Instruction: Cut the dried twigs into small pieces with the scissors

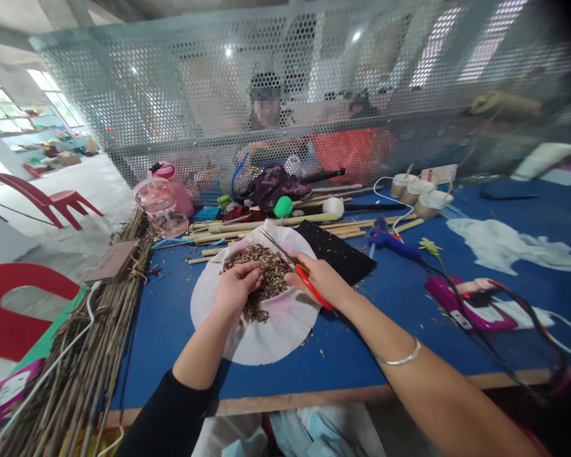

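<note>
A round white cloth (276,343) lies on the blue table with a heap of brown, chopped plant bits (273,270) in its middle. My left hand (238,285) is over the heap, fingers pinched together; whatever they hold is too small to make out. In my right hand (318,279) is a pair of scissors with red handles (310,287). Their blades point up and left above the heap's far edge and look slightly apart. Partly under the cloth's right side is a black sheet (340,251).
Bundled dry stems (99,324) run along the left edge. Sticks, a green ball (283,206) and a pink jug (164,200) line the back, before a perforated screen (195,95). Rightward are a blue glue gun (393,241), a purple power strip (471,304) with cords, and cups (431,202).
</note>
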The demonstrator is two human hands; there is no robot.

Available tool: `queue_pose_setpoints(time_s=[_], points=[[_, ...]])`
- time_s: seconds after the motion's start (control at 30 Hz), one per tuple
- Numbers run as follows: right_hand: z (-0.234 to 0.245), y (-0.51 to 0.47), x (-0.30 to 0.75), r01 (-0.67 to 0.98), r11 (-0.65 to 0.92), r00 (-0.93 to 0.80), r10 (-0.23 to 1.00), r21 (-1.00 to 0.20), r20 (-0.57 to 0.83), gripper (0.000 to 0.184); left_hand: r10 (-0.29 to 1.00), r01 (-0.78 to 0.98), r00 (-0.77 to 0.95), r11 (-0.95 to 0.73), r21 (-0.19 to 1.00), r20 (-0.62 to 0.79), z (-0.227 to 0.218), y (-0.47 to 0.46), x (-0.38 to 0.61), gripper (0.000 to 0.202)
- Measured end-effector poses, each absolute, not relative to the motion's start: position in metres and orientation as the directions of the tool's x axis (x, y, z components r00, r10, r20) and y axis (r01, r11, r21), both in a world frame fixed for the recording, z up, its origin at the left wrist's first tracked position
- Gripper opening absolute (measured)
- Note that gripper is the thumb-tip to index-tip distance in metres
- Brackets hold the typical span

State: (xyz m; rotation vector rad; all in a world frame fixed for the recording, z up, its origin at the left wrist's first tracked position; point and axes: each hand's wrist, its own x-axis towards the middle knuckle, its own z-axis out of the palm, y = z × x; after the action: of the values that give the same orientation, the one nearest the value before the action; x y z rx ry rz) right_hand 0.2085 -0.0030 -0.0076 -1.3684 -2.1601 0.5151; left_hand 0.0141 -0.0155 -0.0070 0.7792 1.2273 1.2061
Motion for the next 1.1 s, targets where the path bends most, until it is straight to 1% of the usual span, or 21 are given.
queue_pose_setpoints(time_s=[0.1,0.23,0.33,0.47,0.6,0.73,0.9,1.0,1.1], points=[[-0.004,-0.006,0.205,0.687,0.43,-0.352,0.902,-0.586,0.249,0.048,0.951,-0.353,-0.095,0.245,0.903,-0.295,-0.005,-0.018,0.013,0.026],[0.0,-0.011,0.2,0.662,0.454,-0.38,0.889,-0.597,0.255,0.049,0.967,-0.398,-0.07,0.198,0.896,-0.245,-0.003,-0.02,0.012,0.042],[0.0,-0.013,0.198,0.659,0.474,-0.402,0.878,-0.584,0.258,0.055,0.976,-0.421,-0.061,0.164,0.892,-0.208,-0.005,-0.02,0.012,0.047],[-0.003,-0.013,0.195,0.62,0.546,-0.456,0.835,-0.563,0.309,0.06,0.976,-0.424,-0.083,0.149,0.893,-0.202,-0.007,-0.019,0.013,0.04],[-0.006,-0.013,0.194,0.605,0.561,-0.469,0.824,-0.564,0.317,0.06,0.974,-0.419,-0.097,0.146,0.896,-0.204,-0.007,-0.019,0.012,0.034],[-0.007,-0.012,0.194,0.605,0.557,-0.469,0.827,-0.568,0.311,0.06,0.984,-0.4,-0.07,0.124,0.908,-0.165,-0.01,-0.019,0.013,0.028],[-0.007,-0.012,0.192,0.586,0.584,-0.494,0.807,-0.562,0.323,0.067,0.987,-0.36,-0.031,0.138,0.923,-0.16,-0.015,-0.018,0.015,0.022],[-0.008,-0.013,0.189,0.571,0.612,-0.518,0.786,-0.548,0.337,0.07,0.991,-0.339,0.015,0.129,0.932,-0.131,-0.016,-0.02,0.018,0.021],[-0.007,-0.014,0.187,0.559,0.626,-0.525,0.775,-0.543,0.352,0.073,0.993,-0.364,0.029,0.117,0.924,-0.115,-0.016,-0.021,0.021,0.023]])
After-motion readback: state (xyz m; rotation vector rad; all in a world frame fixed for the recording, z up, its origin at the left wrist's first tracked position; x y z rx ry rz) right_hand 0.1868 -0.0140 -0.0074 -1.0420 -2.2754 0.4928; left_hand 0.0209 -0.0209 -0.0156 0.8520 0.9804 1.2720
